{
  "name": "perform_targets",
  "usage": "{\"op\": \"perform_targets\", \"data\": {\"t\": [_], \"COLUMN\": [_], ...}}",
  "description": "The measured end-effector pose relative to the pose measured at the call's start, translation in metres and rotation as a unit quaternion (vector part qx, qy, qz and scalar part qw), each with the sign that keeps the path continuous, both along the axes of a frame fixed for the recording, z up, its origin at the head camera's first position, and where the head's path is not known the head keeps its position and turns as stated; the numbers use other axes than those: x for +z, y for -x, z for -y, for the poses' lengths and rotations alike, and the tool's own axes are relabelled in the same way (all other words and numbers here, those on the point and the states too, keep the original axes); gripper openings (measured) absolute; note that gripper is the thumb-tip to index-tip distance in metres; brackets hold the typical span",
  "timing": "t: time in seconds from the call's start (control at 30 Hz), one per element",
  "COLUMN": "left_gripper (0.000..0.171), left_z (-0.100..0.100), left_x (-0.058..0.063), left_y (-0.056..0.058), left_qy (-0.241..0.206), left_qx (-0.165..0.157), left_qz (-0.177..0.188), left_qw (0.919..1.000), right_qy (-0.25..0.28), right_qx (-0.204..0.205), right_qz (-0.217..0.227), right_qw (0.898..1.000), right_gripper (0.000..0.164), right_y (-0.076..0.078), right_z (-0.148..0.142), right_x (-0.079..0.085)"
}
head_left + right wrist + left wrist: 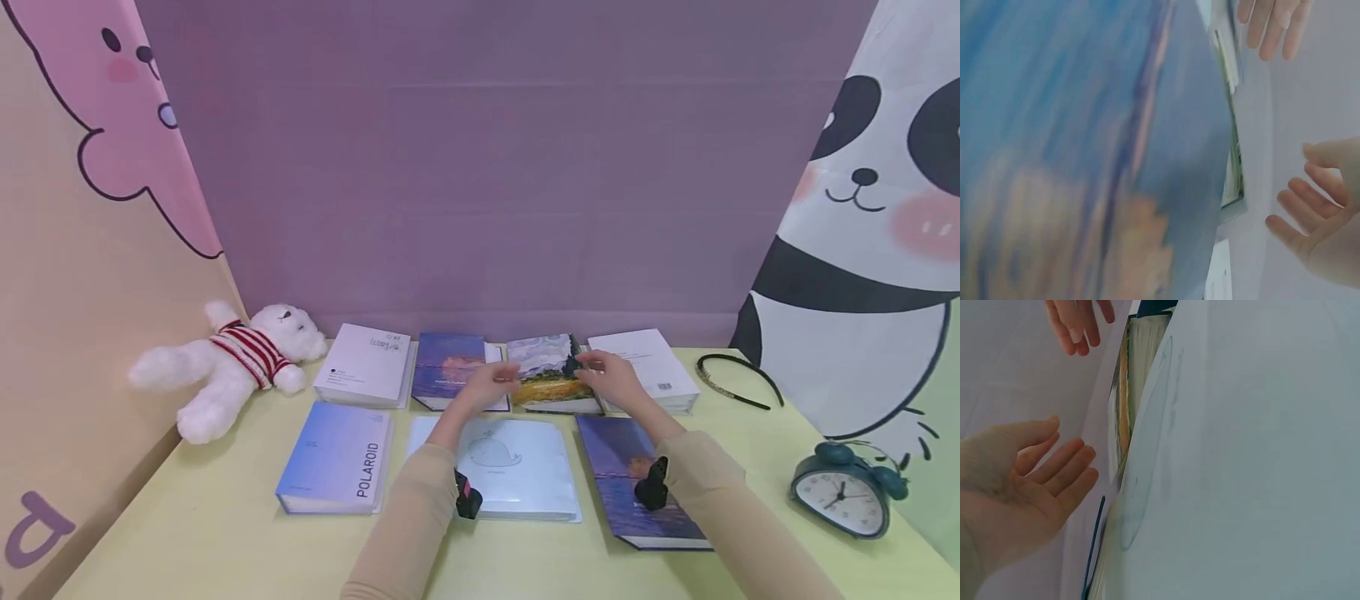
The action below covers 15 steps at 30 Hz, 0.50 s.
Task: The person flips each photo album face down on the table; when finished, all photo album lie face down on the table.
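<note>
While I follow the head feed, I find the landscape-covered book [542, 383] in the back row on the yellow table [202, 525], between the two hands. The left hand [486, 387] reaches to its left edge and the right hand [617, 382] to its right side; from this angle alone I cannot tell whether the fingertips touch it. Just beside it on the left is a sunset-covered book [447, 358], on the right a white album [648, 367]. Nearer me, a whale album [525, 483] shows its pale pages between its covers along the near edge, and a dark blue book [618, 475] lies under the right forearm. A POLAROID album [330, 458] and a teddy bear [251, 354] lie off to the left, an alarm clock [840, 500] to the right.

When I switch to the left wrist feed, I see the left hand with its palm turned up, fingers slightly bent and somewhat apart, pinching nothing. A gap shows between those fingertips and the landscape-covered book, whose page block sits within its cover. The whale album fills most of my right side.

Through the right wrist feed, the right hand has its fingers spread and loosely bent, its grasp empty. The landscape-covered book is seen edge-on, apart from those fingers in this view; the dark blue book's cover, blurred, fills my left.
</note>
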<state>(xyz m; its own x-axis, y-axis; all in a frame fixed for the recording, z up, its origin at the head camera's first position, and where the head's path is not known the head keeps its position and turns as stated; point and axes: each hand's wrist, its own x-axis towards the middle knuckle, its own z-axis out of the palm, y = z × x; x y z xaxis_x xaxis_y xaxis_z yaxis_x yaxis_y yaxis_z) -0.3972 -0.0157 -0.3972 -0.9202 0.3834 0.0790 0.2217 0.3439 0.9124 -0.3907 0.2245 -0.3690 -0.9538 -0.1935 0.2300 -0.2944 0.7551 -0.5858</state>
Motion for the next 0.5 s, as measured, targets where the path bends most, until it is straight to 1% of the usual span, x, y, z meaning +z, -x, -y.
{"op": "perform_targets", "data": {"t": [0.2, 0.3, 0.43, 0.5], "left_gripper": [0.041, 0.041, 0.039, 0.039], "left_z": [0.016, 0.027, 0.045, 0.054], "left_x": [0.005, 0.009, 0.014, 0.015], "left_y": [0.001, -0.002, -0.006, -0.007], "left_qy": [-0.001, 0.008, 0.012, 0.011], "left_qx": [0.017, 0.035, 0.06, 0.072], "left_qz": [-0.03, -0.044, -0.064, -0.076], "left_qw": [0.9994, 0.9984, 0.996, 0.9944], "right_qy": [0.031, 0.045, 0.045, 0.043], "right_qx": [0.029, 0.046, 0.063, 0.07], "right_qz": [-0.038, -0.047, -0.058, -0.06], "right_qw": [0.998, 0.997, 0.995, 0.995], "right_gripper": [0.036, 0.036, 0.036, 0.036], "right_y": [0.001, 0.003, 0.005, 0.005], "right_z": [0.012, 0.02, 0.036, 0.046], "right_x": [0.001, 0.0, -0.001, -0.001]}}
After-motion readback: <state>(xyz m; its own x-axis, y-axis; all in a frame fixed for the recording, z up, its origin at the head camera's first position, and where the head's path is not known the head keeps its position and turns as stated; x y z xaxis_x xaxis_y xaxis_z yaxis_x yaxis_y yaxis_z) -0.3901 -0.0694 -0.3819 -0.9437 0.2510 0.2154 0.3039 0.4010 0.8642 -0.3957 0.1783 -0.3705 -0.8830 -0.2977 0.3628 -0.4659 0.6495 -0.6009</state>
